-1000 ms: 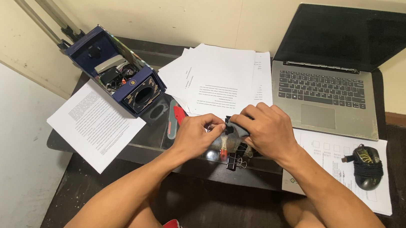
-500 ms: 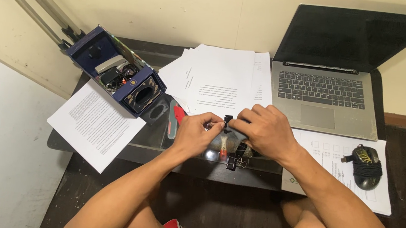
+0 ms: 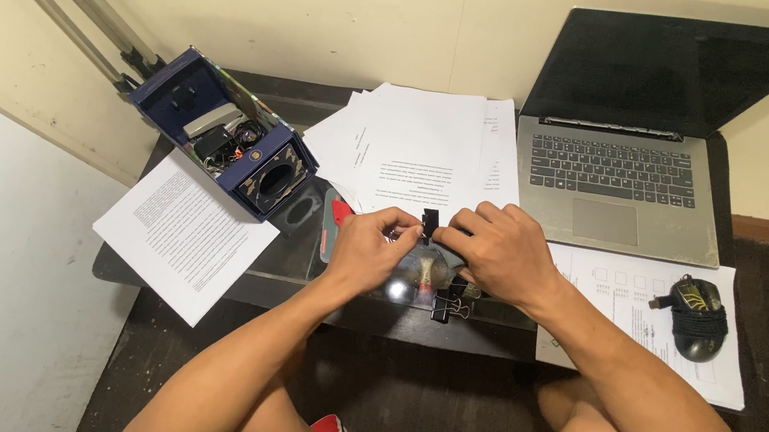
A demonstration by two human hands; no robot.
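both hands meet over the front edge of the dark table (image 3: 207,275), just below the stack of printed papers (image 3: 420,153). the left hand (image 3: 367,248) and right hand (image 3: 500,249) each pinch a small black binder clip (image 3: 429,223) between their fingertips, a narrow grip from either side. the clip stands with its long axis running away from the person, towards the papers. more binder clips (image 3: 447,306) lie just beneath.

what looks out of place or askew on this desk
The sheet of printed paper at the left hangs over the table edge at a slant. The navy box lies tipped on its side, contents showing. The mouse has its cable wound round it. Nothing looks spilled or broken.
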